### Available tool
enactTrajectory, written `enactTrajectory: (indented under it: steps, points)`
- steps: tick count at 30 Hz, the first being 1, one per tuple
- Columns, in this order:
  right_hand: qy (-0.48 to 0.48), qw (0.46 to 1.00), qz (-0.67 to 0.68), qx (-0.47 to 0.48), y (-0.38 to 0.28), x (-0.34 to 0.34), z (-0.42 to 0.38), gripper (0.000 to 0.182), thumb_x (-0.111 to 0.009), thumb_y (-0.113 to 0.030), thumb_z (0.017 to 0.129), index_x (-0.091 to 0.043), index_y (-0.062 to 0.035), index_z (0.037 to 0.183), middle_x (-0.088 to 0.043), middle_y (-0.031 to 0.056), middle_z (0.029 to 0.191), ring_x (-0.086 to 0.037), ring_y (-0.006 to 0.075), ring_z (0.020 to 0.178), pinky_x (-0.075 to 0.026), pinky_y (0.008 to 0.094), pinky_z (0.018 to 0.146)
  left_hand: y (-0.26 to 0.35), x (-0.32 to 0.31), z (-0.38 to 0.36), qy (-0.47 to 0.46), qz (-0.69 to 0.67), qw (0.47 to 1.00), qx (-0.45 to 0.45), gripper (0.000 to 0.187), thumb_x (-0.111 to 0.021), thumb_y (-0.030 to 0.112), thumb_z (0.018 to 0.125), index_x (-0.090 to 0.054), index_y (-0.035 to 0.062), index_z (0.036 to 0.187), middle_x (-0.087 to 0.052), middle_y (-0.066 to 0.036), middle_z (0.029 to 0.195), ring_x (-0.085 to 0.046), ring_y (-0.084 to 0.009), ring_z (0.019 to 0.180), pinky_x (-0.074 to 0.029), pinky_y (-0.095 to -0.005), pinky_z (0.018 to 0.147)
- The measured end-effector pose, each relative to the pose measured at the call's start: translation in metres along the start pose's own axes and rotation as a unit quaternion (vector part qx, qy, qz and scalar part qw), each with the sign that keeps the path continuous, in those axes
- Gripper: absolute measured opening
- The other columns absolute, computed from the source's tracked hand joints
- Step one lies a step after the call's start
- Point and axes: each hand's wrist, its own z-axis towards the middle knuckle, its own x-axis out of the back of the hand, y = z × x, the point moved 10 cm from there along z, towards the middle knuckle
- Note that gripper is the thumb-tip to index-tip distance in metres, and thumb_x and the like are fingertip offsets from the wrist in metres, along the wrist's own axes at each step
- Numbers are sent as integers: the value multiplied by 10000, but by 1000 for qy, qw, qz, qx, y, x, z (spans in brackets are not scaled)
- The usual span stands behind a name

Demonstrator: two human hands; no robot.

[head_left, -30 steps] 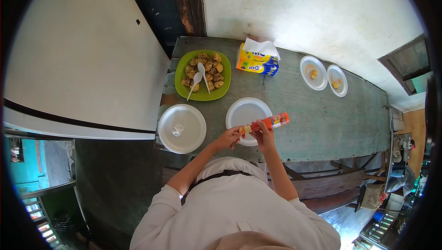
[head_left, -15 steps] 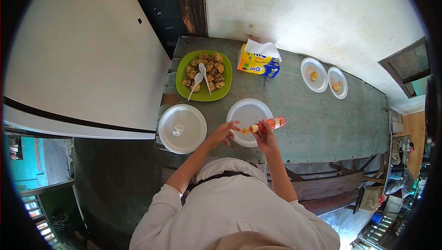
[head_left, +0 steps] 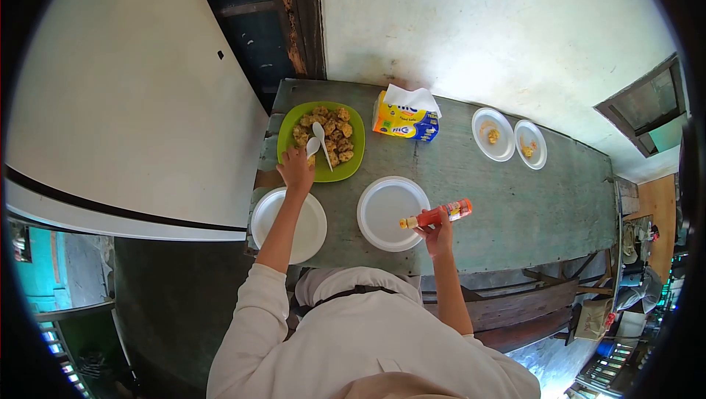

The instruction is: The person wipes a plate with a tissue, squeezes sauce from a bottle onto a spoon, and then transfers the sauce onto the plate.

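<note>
My left hand (head_left: pixel 297 171) reaches over the lower left edge of a green plate (head_left: pixel 358 150) of fried food pieces (head_left: pixel 337 132). Its fingers are at the handle end of one of two white spoons (head_left: pixel 321 136); whether they grip it is hidden. My right hand (head_left: pixel 437 233) is closed around a red sauce bottle (head_left: pixel 434 215), held on its side with the yellow tip pointing left. The tip is over the right rim of a white plate (head_left: pixel 393 215). Another white plate (head_left: pixel 310 237) lies under my left forearm.
A yellow and blue tissue pack (head_left: pixel 406 116) stands behind the plates. Two small oval plates (head_left: pixel 493 150) with food bits sit at the back right of the worn table (head_left: pixel 529 208). A wooden bench (head_left: pixel 515 307) is beyond the front edge.
My left hand has moved from beside the bottle up to the green plate. My right hand still holds the bottle, now slightly further right. The view has shifted a little.
</note>
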Motion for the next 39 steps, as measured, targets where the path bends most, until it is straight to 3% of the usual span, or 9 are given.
enactTrajectory:
  steps: [7, 10, 16, 19, 24, 27, 31, 37, 39]
  points:
    - [3, 1000, -14, -13, 13, 0, 5, 407, -594, -331, 804, -387, -133, 1094, -560, 155, 1017, -612, 330, 851, -549, 473, 683, 5, -13, 0, -20, -66, 996, -53, 357, -663, 304, 756, -566, 73, 1011, -519, -90, 1026, -497, -271, 994, -413, -483, 768]
    - [-4, 999, -28, -23, 18, -6, 5, 439, -608, -348, 795, -399, -116, 1102, -538, 170, 1061, -590, 364, 900, -519, 514, 751, 29, -24, 4, -25, -46, 994, -92, 281, -648, 343, 756, -639, 68, 815, -580, -84, 788, -541, -280, 911, -383, -526, 815]
    - [-6, 1000, -23, -20, 16, -19, 2, 479, -602, -361, 797, -380, -107, 1137, -538, 179, 1059, -595, 382, 895, -520, 509, 753, 42, -51, 25, -102, 30, 994, -21, 303, -584, 344, 803, -650, 60, 721, -613, -101, 696, -576, -288, 818, -321, -543, 901]
    - [2, 1000, -23, -21, 15, -16, 1, 489, -596, -371, 798, -374, -107, 1145, -541, 176, 1058, -595, 383, 898, -524, 495, 749, 35, -63, 25, -125, -6, 992, -2, 301, -578, 317, 810, -649, 35, 732, -612, -118, 687, -585, -294, 761, -350, -562, 836]
    - [8, 999, -38, -12, 17, -5, 3, 449, -563, -384, 811, -366, -119, 1114, -565, 158, 1024, -622, 324, 841, -551, 456, 657, 16, -43, 6, -57, -231, 971, 15, 226, -515, 210, 858, -626, 19, 807, -595, -99, 658, -580, -240, 638, -440, -410, 661]
    - [-5, 999, -31, -27, 19, -9, 3, 529, -559, -452, 801, -373, -90, 1139, -545, 171, 1056, -587, 389, 927, -517, 499, 741, 11, -40, -15, -63, -402, 914, -8, 200, -487, 169, 877, -609, 13, 851, -560, -75, 627, -548, -192, 563, -435, -323, 558]
    - [-13, 999, -1, -43, 12, -32, -4, 554, -546, -501, 798, -377, -86, 1125, -545, 168, 1060, -590, 379, 925, -513, 497, 748, 6, -50, -49, -111, -548, 829, 6, 188, -479, 153, 887, -603, 11, 892, -520, -44, 608, -506, -141, 539, -411, -276, 525]
    - [-6, 993, -91, 75, -14, -48, 0, 445, -539, -413, 849, -394, -74, 1097, -571, 140, 1005, -621, 300, 879, -540, 441, 699, 12, -48, -83, -181, -573, 796, 74, 168, -465, 142, 897, -580, 21, 876, -541, -60, 637, -514, -127, 558, -409, -270, 526]
    - [1, 985, -125, 116, -25, -49, 3, 390, -540, -384, 859, -408, -94, 1083, -576, 139, 990, -623, 288, 870, -544, 428, 686, 30, -30, -96, -180, -527, 830, 35, 170, -463, 153, 902, -564, 16, 894, -532, -83, 635, -507, -147, 550, -408, -282, 526]
